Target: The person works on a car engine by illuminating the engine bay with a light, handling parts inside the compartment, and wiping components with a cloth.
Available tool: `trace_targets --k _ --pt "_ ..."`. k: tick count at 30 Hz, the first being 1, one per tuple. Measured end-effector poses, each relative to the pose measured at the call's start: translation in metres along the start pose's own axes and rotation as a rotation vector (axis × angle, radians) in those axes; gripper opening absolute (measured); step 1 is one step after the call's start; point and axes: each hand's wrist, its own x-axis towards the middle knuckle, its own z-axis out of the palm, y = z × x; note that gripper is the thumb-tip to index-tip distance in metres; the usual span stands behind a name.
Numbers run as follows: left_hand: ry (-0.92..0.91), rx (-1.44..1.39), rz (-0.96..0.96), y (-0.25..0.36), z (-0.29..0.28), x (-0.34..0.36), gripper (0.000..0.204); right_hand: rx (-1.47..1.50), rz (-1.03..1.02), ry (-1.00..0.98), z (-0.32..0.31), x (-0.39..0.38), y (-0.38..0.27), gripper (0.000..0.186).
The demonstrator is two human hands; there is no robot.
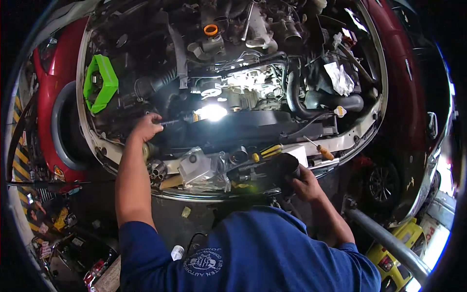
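Note:
My left hand point(147, 127) is over the left front of the engine bay, its fingers closed on the end of a dark stem. That stem leads right to a brightly glowing work light point(212, 112), whose glare washes out the parts around it. At the front edge, my right hand point(307, 185) grips a dark cylindrical part point(288, 167) by its right side; its exact kind is hidden in shadow. Between my hands, a clear plastic bag point(206, 170) and a yellow-and-black screwdriver point(267, 152) lie on the front panel. Metal sockets point(156, 170) sit below my left hand.
A bright green tray point(111, 80) holding small metal parts rests on the bay's left edge. A wooden-handled pick point(325, 152) lies front right. Crumpled white paper point(339, 80) and a black hose point(293, 90) are at right. Red cars flank the bay; a metal pole point(389, 238) stands lower right.

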Motion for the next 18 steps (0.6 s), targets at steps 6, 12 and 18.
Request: trace_targets --k 6,12,18 --pt "-0.023 0.005 -0.009 0.003 0.006 0.004 0.044 0.007 -0.042 0.076 0.003 0.001 -0.002 0.039" --pt "0.012 0.015 -0.050 0.000 0.017 0.014 0.038 0.003 -0.003 0.072 0.002 0.000 -0.014 0.039" --pt "0.012 -0.194 -0.034 -0.004 0.014 0.019 0.026 -0.050 0.086 0.071 0.004 0.002 -0.013 0.038"
